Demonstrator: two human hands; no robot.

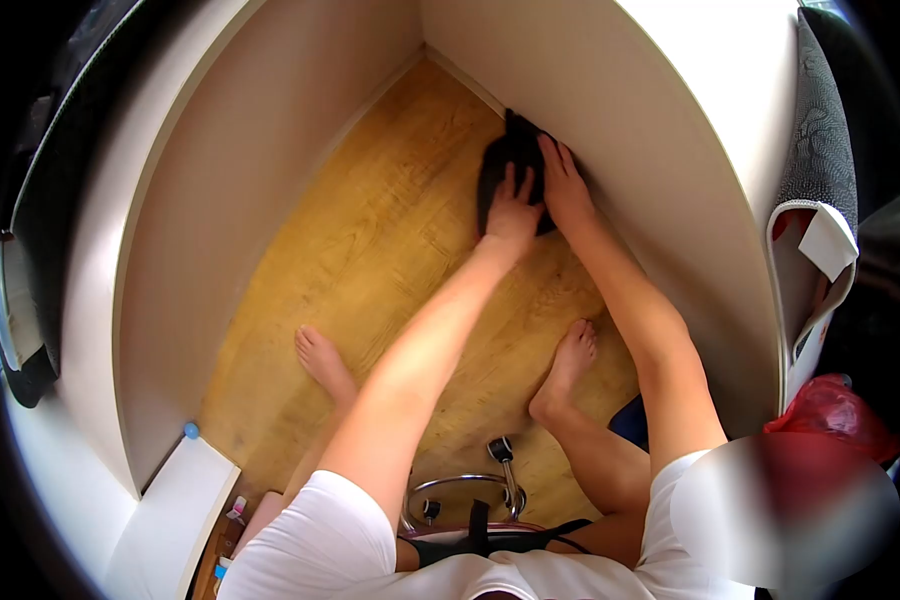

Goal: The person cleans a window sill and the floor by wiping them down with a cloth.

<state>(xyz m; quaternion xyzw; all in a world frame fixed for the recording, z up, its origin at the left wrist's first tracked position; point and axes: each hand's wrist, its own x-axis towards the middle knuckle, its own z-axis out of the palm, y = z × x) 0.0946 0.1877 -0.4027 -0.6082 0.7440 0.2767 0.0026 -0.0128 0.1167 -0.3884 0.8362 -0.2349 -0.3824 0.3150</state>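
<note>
A person in a white top (320,530) is leaning forward and reaching down with both bare arms toward the wooden floor (370,170). A black item (492,178) is lying along the floor's right edge, closer to the far corner than to the near side, and its upper end is narrowing toward the right panel (670,220). What the item is, one cannot tell.

The left hand (513,218) is resting on the black item with its fingers spreading open over the dark surface. The right hand (567,190) is lying between the item and the right panel, also open, its fingers stretching forward along the item's right side. Neither hand is visibly closing around it; whether the right fingertips are touching the panel, one cannot tell.

The left panel (240,170) is running along the floor's left edge and meeting the right panel at the far corner. The bare left foot (320,355) and right foot (572,352) are resting on the floor, well apart. Between the legs, a chair's caster (500,450) is showing beside a metal ring (440,482). A red bag (835,415) is sitting beyond the right panel's near end.
</note>
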